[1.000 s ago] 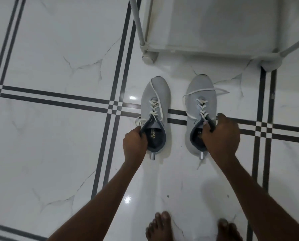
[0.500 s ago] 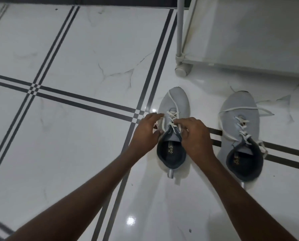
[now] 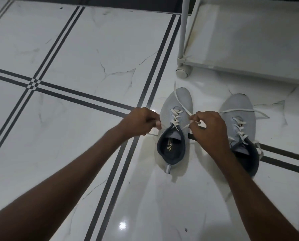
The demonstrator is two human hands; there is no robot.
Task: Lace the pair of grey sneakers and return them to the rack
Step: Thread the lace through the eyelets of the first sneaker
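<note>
On the white marble floor (image 3: 75, 49) with its dark double stripes, seen from your head camera, the pair of grey fabric sneakers stands side by side with the toes pointing away from you, just in front of the white metal shoe rack (image 3: 249, 40). The rack's round plastic foot (image 3: 183, 72) is near the toe of the left grey sneaker (image 3: 180, 105).

Your left hand (image 3: 141, 120) is on the left side of this sneaker, curled closed, and a white flat lace end comes out under its fingers and lies on the floor beside the shoe. Your right hand (image 3: 209, 126) is on the right side of the same sneaker, pinching the other white lace end (image 3: 181, 103) between thumb and fingers. This lace runs from your fingers up over the toe of the shoe. Both hands are at the height of the top eyelets, one on each side of the tongue, and the crossed lacing (image 3: 175, 117) sits between them.

The right grey sneaker (image 3: 237, 108) stands just beside, untouched, partly hidden by your right forearm. Its white lace (image 3: 239, 110) is loose, lying across the toe and onto the floor at the right.
</note>
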